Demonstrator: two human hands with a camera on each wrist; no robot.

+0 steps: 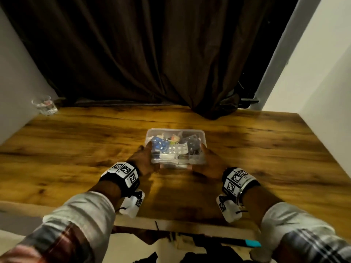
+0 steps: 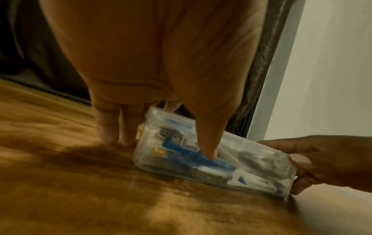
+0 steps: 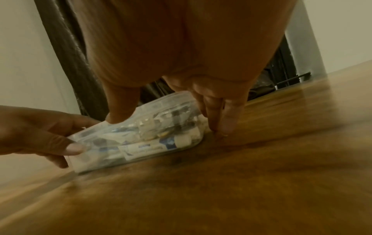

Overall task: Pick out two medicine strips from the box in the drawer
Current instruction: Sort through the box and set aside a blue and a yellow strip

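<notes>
A clear plastic box [image 1: 175, 130] full of medicine strips is low over or on the wooden table [image 1: 76, 149]; I cannot tell if it touches. Inside lie a blue strip [image 1: 160, 146] and a silver blister strip [image 1: 178, 149]. My left hand [image 1: 144, 158] grips the box's left end, thumb [image 2: 207, 143] across its near wall [image 2: 221, 171]. My right hand [image 1: 207, 162] grips the right end [image 3: 141, 147], thumb on top and fingers [image 3: 221, 114] down the side. The frames are motion-blurred.
A drinking glass [image 1: 44, 105] stands at the table's far left corner. A dark curtain [image 1: 152, 54] hangs behind the table, with white walls on both sides. Below the table's near edge lies a dark object with a cyan tip [image 1: 252, 243].
</notes>
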